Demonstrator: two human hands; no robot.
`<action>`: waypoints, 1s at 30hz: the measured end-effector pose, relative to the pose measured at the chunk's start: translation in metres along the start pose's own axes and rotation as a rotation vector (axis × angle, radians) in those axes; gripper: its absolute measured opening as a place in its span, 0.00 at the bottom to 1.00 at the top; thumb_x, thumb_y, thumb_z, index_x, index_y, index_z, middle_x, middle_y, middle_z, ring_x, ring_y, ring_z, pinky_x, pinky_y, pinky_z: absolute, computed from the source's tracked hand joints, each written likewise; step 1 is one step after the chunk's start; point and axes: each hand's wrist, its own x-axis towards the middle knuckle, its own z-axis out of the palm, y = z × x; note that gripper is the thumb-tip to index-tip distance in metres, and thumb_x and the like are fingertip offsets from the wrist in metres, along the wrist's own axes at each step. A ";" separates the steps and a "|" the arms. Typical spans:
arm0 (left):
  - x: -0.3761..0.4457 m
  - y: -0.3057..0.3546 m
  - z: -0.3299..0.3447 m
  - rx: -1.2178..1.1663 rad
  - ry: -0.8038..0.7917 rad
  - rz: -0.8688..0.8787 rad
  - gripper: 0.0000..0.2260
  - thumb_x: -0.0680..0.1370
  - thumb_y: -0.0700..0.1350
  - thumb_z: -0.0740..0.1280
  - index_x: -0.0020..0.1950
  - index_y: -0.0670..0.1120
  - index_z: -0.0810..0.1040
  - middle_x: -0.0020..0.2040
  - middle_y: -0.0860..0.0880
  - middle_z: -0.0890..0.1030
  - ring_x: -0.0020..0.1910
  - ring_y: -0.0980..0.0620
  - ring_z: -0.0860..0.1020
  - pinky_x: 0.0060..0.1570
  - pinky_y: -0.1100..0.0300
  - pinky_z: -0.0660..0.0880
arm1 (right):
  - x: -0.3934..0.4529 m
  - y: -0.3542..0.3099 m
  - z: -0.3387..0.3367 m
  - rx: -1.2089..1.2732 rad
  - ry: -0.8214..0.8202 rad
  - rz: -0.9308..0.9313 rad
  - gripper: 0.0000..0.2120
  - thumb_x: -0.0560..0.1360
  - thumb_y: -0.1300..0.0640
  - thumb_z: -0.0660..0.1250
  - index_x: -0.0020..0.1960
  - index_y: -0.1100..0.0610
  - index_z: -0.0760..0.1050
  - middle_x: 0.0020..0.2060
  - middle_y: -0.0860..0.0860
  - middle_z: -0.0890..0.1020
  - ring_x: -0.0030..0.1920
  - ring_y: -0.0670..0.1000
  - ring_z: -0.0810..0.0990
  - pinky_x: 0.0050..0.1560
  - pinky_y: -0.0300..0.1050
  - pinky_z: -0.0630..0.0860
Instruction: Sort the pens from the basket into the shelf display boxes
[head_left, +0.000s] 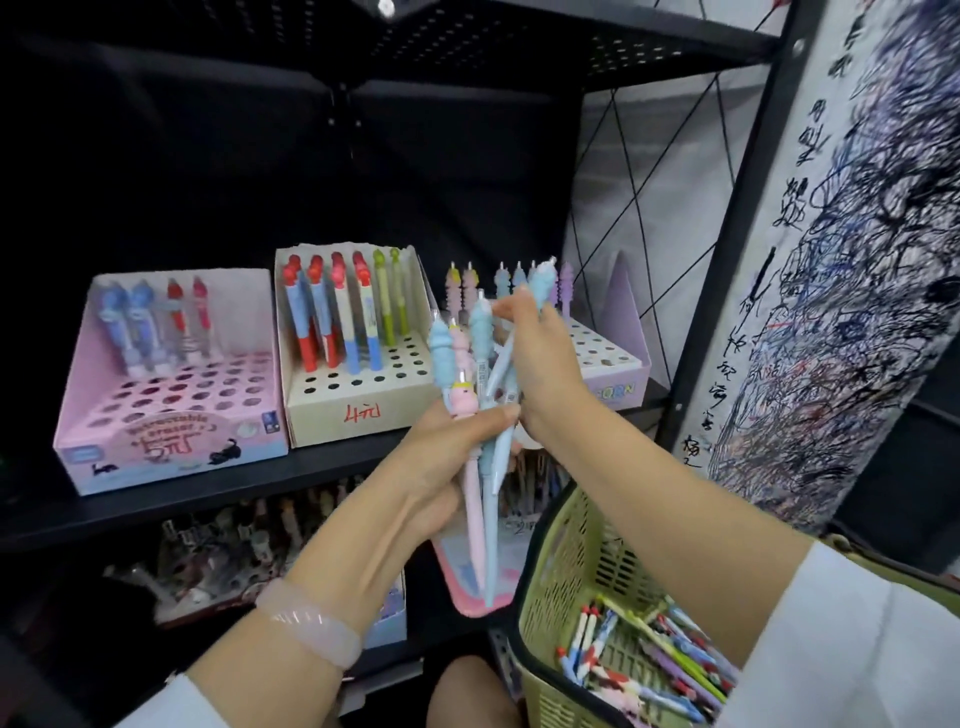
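Observation:
My left hand (451, 457) grips a bunch of pastel blue and pink pens (480, 499) upright in front of the shelf. My right hand (540, 364) pinches one light blue pen (540, 283) by its upper part, lifted above the bunch and close to the rightmost lilac display box (618, 364), which holds several pastel pens at its back. The green basket (566, 582) hangs at the lower right with several mixed pens (649, 660) in its bottom. Further left stand a cream box (358, 400) with red, blue and green pens and a pink box (171, 441) with blue and red ones.
The boxes stand on a black shelf board (234, 488) with another board above. A lower shelf holds more pen boxes (228, 556) and a pink tray (467, 587). A scribbled test paper (841, 260) covers the right upright. A wire grid panel (649, 182) closes the shelf's right side.

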 end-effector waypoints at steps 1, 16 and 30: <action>0.002 0.002 -0.002 0.019 0.002 0.006 0.04 0.75 0.35 0.66 0.47 0.42 0.76 0.31 0.48 0.80 0.25 0.56 0.76 0.28 0.65 0.76 | 0.007 -0.002 -0.001 0.041 0.011 0.036 0.13 0.81 0.49 0.54 0.44 0.54 0.72 0.38 0.45 0.78 0.36 0.38 0.78 0.37 0.33 0.75; 0.067 0.039 -0.040 0.152 0.178 0.151 0.05 0.75 0.35 0.66 0.50 0.39 0.76 0.35 0.46 0.84 0.30 0.55 0.80 0.29 0.65 0.76 | 0.139 0.015 -0.057 -0.640 -0.024 -0.044 0.08 0.80 0.58 0.59 0.52 0.63 0.71 0.33 0.54 0.75 0.27 0.49 0.74 0.27 0.38 0.76; 0.080 0.031 -0.045 0.158 0.175 0.168 0.05 0.75 0.34 0.66 0.50 0.40 0.75 0.36 0.46 0.84 0.29 0.54 0.80 0.26 0.65 0.74 | 0.175 0.036 -0.042 -1.151 -0.248 -0.083 0.13 0.79 0.54 0.59 0.38 0.57 0.67 0.39 0.51 0.75 0.64 0.60 0.70 0.58 0.39 0.59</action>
